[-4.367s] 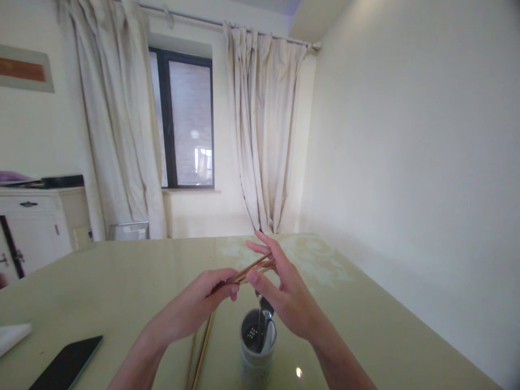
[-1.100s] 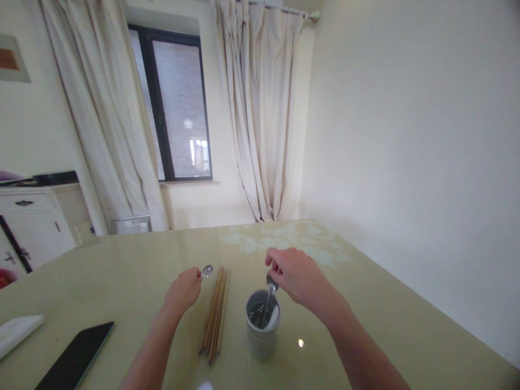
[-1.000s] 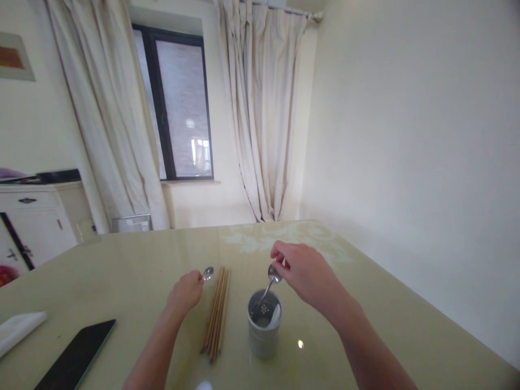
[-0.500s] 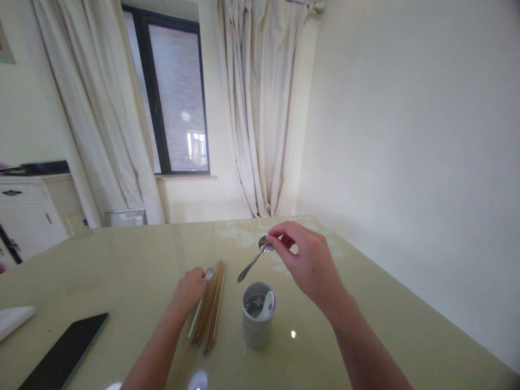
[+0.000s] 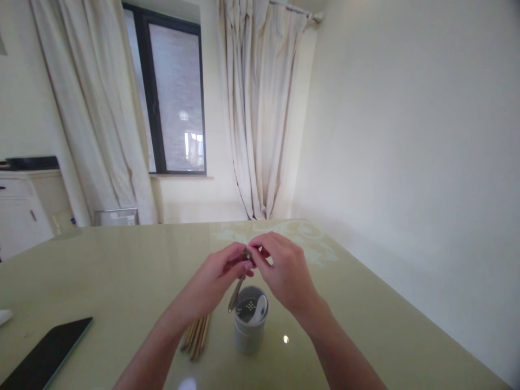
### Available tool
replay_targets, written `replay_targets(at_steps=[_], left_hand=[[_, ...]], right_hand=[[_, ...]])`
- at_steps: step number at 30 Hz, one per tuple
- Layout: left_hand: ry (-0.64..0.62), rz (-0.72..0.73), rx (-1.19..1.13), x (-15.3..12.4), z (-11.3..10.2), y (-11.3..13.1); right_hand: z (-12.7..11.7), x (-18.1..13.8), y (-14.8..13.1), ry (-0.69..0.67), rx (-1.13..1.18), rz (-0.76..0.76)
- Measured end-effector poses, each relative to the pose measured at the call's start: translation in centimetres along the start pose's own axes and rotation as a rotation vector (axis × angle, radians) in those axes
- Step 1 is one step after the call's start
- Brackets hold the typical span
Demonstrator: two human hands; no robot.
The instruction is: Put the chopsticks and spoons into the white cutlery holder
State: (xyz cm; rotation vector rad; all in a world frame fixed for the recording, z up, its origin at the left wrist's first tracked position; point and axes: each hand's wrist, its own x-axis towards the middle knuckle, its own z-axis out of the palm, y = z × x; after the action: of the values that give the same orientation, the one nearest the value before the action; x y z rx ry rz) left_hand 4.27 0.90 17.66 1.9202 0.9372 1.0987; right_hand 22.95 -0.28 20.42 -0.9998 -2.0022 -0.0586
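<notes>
Both my hands meet above a pale cylindrical holder on the table. My right hand pinches the bowl end of a metal spoon, whose handle hangs down to the left over the holder's rim. My left hand closes its fingers on the same spoon beside the right fingertips. A white ceramic spoon leans inside the holder, over its perforated bottom. A bundle of wooden chopsticks lies on the table left of the holder, partly hidden by my left forearm.
A dark phone lies at the near left of the glossy green table. A white wall runs close along the right. Curtains and a window stand behind the far edge, a white cabinet at the left.
My right hand lifted a metal spoon out of the holder. My left hand laid its own spoon down beside the chopsticks, then came over to the lifted spoon.
</notes>
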Motion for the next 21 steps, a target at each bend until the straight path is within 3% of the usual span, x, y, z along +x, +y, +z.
replay_targets(at_steps=[3, 6, 9, 12, 15, 21], left_hand=[[0.018, -0.048, -0.032, 0.0, -0.1, -0.3], [0.083, -0.181, 0.112, -0.2, -2.9, -3.3], [0.190, -0.407, 0.306, -1.0, -6.4, -7.4], [0.175, -0.687, 0.544, -2.3, -8.4, -11.1], [0.145, -0.824, 0.744, -3.3, -8.8, -13.4], [0.125, -0.862, 0.793, -3.6, -8.1, -15.2]], right_hand=[[0.1, 0.1, 0.1, -0.073, 0.016, 0.050], [-0.5, 0.2, 0.5, -0.261, -0.109, 0.195], [-0.6, -0.3, 1.1, -0.498, -0.330, 0.325], [0.2, -1.1, 1.6, -0.625, -0.428, 0.363], [1.2, -1.5, 1.8, -0.698, -0.459, 0.340], [1.6, -1.3, 1.8, -0.799, -0.515, 0.288]])
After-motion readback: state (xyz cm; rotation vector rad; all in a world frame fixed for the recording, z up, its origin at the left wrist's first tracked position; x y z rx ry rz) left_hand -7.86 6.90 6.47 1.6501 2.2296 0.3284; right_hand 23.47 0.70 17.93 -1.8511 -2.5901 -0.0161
